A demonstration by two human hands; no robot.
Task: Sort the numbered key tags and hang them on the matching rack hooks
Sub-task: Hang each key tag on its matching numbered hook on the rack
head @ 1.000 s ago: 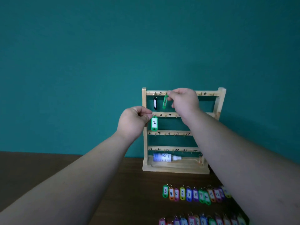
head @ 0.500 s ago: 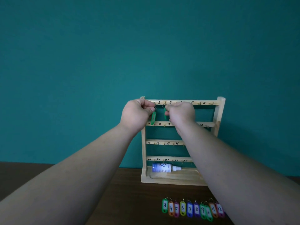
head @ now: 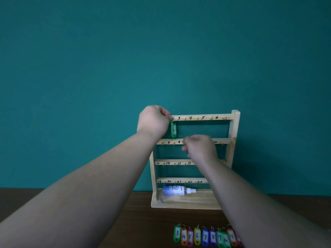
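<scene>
Both my bare forearms reach forward and up, my left hand [head: 153, 120] raised higher with fingers curled, pinching the ring of a green key tag [head: 173, 130], my right hand [head: 200, 147] lower, blurred, fingers loosely curled, holding nothing.

My right hand [head: 198, 149] drops to the second rail [head: 169, 141]; my left hand [head: 153, 121] alone holds the green tag [head: 173, 131], seemingly hooked.

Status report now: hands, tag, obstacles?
Left hand pinches ring of green tag at top rail. Right hand blurred, seems empty, before second rail. Hook itself hidden.
</scene>
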